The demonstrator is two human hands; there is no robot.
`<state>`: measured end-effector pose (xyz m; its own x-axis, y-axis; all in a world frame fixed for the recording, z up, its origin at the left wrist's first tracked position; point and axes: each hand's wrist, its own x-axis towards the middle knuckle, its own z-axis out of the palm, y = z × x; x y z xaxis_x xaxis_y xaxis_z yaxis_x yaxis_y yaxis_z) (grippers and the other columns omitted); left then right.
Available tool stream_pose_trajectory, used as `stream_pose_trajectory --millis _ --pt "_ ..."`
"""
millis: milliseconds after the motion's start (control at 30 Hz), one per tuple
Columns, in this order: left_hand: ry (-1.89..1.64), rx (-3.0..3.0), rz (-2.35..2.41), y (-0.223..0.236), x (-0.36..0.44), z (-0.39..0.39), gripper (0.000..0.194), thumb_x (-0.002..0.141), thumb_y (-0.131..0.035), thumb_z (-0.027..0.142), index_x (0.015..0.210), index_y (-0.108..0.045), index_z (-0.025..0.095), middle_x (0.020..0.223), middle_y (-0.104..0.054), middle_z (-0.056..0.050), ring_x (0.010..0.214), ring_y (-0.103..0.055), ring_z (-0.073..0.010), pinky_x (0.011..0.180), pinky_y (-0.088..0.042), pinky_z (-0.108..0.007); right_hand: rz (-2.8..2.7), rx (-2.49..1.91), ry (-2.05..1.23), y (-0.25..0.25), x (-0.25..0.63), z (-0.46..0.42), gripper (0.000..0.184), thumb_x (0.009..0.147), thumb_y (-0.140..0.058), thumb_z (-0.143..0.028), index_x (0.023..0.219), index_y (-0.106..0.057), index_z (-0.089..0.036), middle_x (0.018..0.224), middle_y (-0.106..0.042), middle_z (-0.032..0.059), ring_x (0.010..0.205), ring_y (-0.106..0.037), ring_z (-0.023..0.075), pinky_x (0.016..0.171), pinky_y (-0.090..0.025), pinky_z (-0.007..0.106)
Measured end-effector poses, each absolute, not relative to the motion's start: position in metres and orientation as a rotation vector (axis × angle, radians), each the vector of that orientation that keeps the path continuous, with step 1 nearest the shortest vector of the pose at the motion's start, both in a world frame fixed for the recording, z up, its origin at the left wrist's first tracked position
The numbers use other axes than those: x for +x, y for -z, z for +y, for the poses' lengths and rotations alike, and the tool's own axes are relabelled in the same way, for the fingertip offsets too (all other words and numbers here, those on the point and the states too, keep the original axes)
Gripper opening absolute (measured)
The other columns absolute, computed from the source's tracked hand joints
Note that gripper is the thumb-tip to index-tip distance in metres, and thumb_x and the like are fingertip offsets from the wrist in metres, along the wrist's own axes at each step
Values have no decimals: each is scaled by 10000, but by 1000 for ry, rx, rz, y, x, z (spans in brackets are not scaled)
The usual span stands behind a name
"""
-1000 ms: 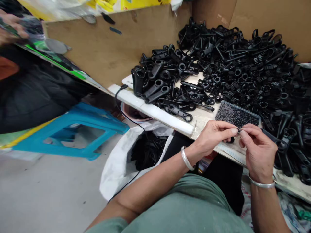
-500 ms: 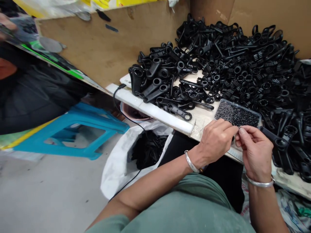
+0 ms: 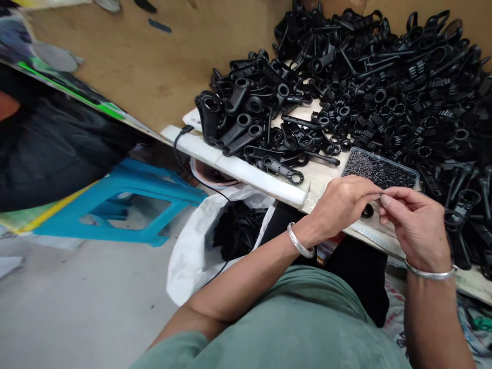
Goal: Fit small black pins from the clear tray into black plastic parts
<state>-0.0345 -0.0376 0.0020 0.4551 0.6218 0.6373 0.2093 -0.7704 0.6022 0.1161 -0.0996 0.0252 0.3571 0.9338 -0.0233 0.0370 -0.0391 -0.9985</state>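
Observation:
My left hand [image 3: 343,205] and my right hand [image 3: 417,220] meet fingertip to fingertip above the front edge of the bench. Both are closed in a pinch, with a tiny dark piece [image 3: 380,196] just showing where the fingertips touch; its kind is too small to tell. Right behind the fingers stands a clear plastic box [image 3: 418,179] filled with small dark pieces like screws [image 3: 378,168]. A black ring-shaped part [image 3: 368,211] lies under the hands, partly covered by them. Black plastic arms with ringed ends [image 3: 282,169] lie left of the box.
A large heap of black plastic parts [image 3: 384,77] covers the back and right of the bench [image 3: 315,192]. A white strip [image 3: 238,166] runs along its left front edge. Below are a white sack [image 3: 192,256] of black parts, a cable, a blue stool [image 3: 115,210] and a person's dark clothing [image 3: 57,148].
The view has shifted slightly. My hands remain pinched together; the fingers are straighter, and a tiny dark piece and the black ring below them show more clearly.

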Motion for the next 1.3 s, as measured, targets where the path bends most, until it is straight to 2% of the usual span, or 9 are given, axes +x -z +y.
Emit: stream_pose_trajectory --millis 167,267,433,633,867,1133,1300 --pt "-1326 2297 784 5 -31 -46 152 912 -592 84 891 -734 136 881 -778 -44 799 -729 -146 781 -582 -241 -939 -1430 -937 -24 114 -103 192 652 -855 -246 801 -762 -170 670 -706 18 566 -668 126 523 -592 224" --pt "-1344 2191 823 5 -33 -51 131 892 -613 73 873 -728 133 856 -778 -36 771 -726 -134 758 -572 -217 -860 -1393 -977 -22 119 -108 229 625 -885 -265 804 -767 -184 694 -723 18 583 -686 125 579 -615 227" --pt "-1256 1978 852 1 -41 -60 96 845 -679 73 819 -737 146 807 -774 -15 717 -712 -121 714 -549 -198 -730 -1332 -1076 -12 125 -118 225 620 -905 -272 791 -772 -209 745 -737 8 631 -711 109 620 -609 170" --pt "-1113 1849 799 0 -41 -71 122 853 -657 85 831 -758 151 777 -767 -13 675 -695 -119 644 -532 -199 -676 -1224 -1160 -2 121 -126 206 636 -892 -238 793 -760 -245 839 -734 -13 732 -715 96 686 -612 172" --pt "-1100 1804 776 -1 -39 -75 122 865 -665 92 842 -762 161 828 -784 -14 733 -722 -123 694 -563 -197 -660 -1189 -1209 2 120 -130 198 681 -877 -277 835 -754 -259 849 -724 -6 693 -673 86 659 -603 188" --pt "-1162 1764 732 1 -36 -78 123 860 -673 84 892 -773 146 889 -796 -35 767 -739 -127 760 -582 -193 -601 -1203 -1222 2 117 -132 247 658 -896 -315 850 -751 -260 828 -699 -8 648 -634 69 599 -581 156" --pt "-1148 1753 746 1 -35 -79 129 852 -673 69 875 -775 145 883 -796 -37 771 -742 -132 734 -569 -183 -627 -1209 -1225 1 115 -133 246 691 -876 -373 858 -752 -242 770 -653 -5 611 -583 60 559 -554 145"
